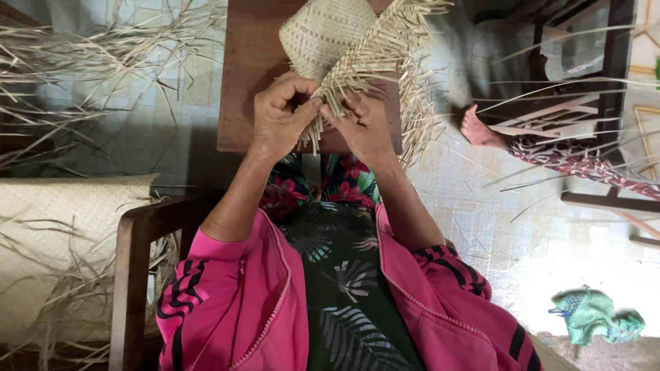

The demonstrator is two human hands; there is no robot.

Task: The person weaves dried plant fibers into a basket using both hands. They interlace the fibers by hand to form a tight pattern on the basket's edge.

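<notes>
Matt straw weave (330, 34), wooden board (247, 69)

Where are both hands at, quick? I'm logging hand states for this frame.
Left hand: closed, pinching loose straw strips of the woven piece.
Right hand: closed on the same fringe of strips.

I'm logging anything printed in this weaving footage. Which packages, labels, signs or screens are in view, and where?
None in view: only the pale woven straw piece above both hands, a wooden board beneath it, and a green cloth on the floor at lower right.
</notes>
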